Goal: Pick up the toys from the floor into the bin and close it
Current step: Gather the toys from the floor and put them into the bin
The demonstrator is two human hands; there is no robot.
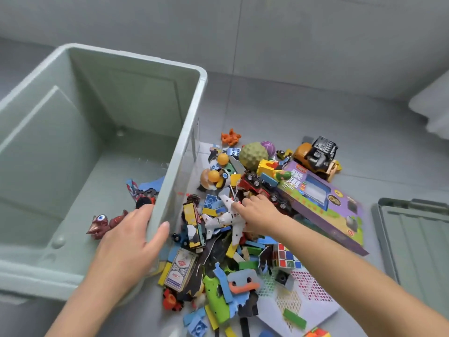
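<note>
A large pale green bin (pixel 187 132) stands open on the left. A dark red dinosaur figure (pixel 104 223) and a few flat pieces lie on its floor. My left hand (pixel 131 242) grips the bin's right wall, thumb outside. To the bin's right a heap of toys covers the floor: a white toy plane (pixel 224 218), a card box (pixel 181 269), a cube puzzle (pixel 285 256), a bumpy green ball (pixel 252 155), a purple game box (pixel 325 203) and a yellow toy truck (pixel 315 154). My right hand (pixel 257 211) rests on the white plane, fingers curled over it.
The bin's lid (pixel 418 242) lies flat on the grey tiled floor at the right edge. A white mesh sheet (pixel 298 295) lies under toys at the bottom. A grey wall runs behind, and a white object (pixel 435 110) sits at far right.
</note>
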